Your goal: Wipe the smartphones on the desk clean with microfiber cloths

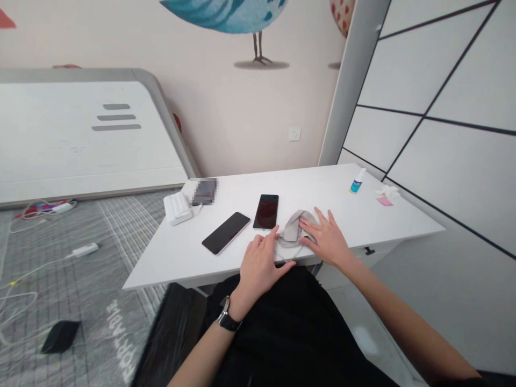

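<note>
Left phone point(226, 233): flat and slanted on the desk point(314, 188), left of both hands.
Left hand point(264, 264): loose, fingers apart, pointer tip right by the gray cloth point(291, 230); one cannot tell if they touch.
Gray cloth: near the desk's front edge, between the hands; roundish, so no clear long way.
Right hand point(325, 239): spread out, fingers on the cloth's right side, so it is nearer.

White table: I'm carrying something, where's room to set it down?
Between the farther phone and the bottle; also between the nearer phone and front left corner. Crowded: around the grey cloth, by left hand and right hand.
</note>
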`<action>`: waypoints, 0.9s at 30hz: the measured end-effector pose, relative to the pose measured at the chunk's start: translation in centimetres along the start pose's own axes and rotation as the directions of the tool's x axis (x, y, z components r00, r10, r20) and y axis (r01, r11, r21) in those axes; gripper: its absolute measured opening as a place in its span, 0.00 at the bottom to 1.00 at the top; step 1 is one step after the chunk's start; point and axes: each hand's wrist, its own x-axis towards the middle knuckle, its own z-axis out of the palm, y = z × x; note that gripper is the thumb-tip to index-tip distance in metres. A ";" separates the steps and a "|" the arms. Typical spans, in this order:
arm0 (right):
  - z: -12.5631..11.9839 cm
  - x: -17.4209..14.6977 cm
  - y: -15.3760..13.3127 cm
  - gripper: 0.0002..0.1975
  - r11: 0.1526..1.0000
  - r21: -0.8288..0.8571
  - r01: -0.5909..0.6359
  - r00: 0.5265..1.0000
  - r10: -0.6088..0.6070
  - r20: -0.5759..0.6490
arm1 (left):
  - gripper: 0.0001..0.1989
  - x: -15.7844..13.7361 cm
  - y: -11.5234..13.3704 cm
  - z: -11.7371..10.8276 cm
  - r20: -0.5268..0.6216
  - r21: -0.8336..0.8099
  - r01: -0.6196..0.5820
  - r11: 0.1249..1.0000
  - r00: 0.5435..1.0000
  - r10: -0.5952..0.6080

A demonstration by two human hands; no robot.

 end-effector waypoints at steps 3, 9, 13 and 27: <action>0.2 -0.2 -0.3 0.43 0.961 0.107 0.256 0.960 -0.266 0.087 | 0.48 0.0 0.1 -0.1 0.029 -0.007 0.011 1.000 1.000 -0.011; -0.2 -0.2 -0.4 0.38 0.999 -0.046 -0.008 0.996 0.012 0.087 | 0.51 -0.1 0.0 0.0 -0.002 -0.018 -0.007 1.000 1.000 0.007; -0.1 -0.3 -1.1 0.49 0.963 0.096 0.250 0.943 -0.265 0.203 | 0.50 0.0 0.0 0.0 0.020 0.000 0.001 1.000 1.000 -0.001; -0.8 -0.7 -0.1 0.39 0.999 -0.043 0.006 0.996 -0.001 0.094 | 0.50 0.0 -0.2 0.1 0.006 0.007 -0.007 1.000 1.000 0.007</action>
